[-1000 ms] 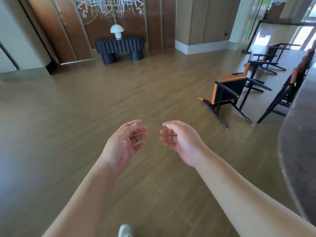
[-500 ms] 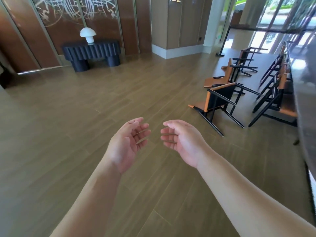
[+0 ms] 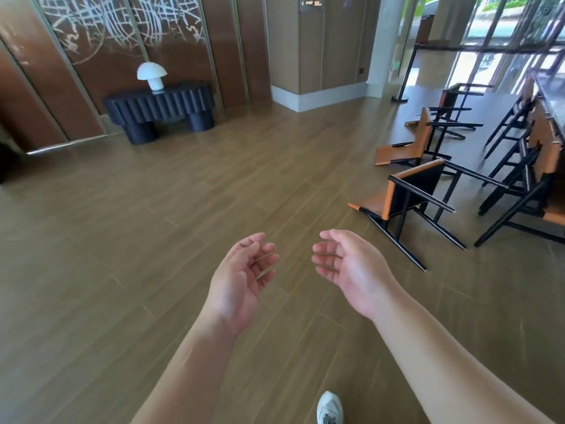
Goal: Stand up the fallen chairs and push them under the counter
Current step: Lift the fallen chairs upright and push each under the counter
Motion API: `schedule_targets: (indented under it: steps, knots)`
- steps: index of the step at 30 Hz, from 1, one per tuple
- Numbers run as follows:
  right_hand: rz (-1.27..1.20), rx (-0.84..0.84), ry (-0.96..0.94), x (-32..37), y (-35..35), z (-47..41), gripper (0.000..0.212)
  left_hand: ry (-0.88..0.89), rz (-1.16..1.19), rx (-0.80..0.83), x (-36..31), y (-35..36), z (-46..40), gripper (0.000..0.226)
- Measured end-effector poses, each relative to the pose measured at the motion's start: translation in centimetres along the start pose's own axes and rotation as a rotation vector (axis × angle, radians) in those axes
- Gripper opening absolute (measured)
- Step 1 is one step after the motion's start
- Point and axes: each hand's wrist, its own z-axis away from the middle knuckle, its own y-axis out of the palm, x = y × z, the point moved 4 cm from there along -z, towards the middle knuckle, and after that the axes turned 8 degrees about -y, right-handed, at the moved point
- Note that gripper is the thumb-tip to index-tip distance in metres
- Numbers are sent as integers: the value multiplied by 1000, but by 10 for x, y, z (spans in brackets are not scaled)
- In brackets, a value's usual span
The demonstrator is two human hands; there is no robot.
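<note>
Since the earlier frame the view has swung right and nearer: the nearest fallen chair with orange seat and black metal frame (image 3: pixel 406 195) now looms larger at right, a white shoe (image 3: pixel 329 409) showing below. The left hand (image 3: pixel 241 281) and right hand (image 3: pixel 351 267) hang empty, fingers loosely apart. The dark tabletop (image 3: pixel 552 96) lies far right. The chair's legs jut out; a careless step could trip, or lifting might knock the second fallen chair (image 3: pixel 412 142).

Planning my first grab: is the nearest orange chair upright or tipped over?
Tipped over. The nearest chair lies on its back on the wood floor, its black legs pointing sideways toward the counter.
</note>
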Motion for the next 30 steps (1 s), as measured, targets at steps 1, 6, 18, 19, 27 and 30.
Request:
schedule_targets:
  steps: [1, 6, 18, 19, 27, 30]
  knots:
    - [-13, 6, -3, 3, -1, -24, 21, 2, -21, 2, -6, 5, -19, 23]
    - [-45, 52, 4, 31, -10, -133, 18, 1, -112, 13, -39, 47, -116, 24]
    - [-9, 8, -39, 88, -77, -283, 14, -12, -219, 187, -51, 175, -284, 24]
    - [-6, -19, -45, 92, -84, -294, 14, -18, -219, 205, -51, 186, -297, 23]
    - [30, -157, -66, 111, -118, -396, 14, -69, -175, 285, -56, 221, -416, 23]
    - [44, -219, -91, 120, -125, -446, 15, -106, -149, 322, -60, 235, -477, 24]
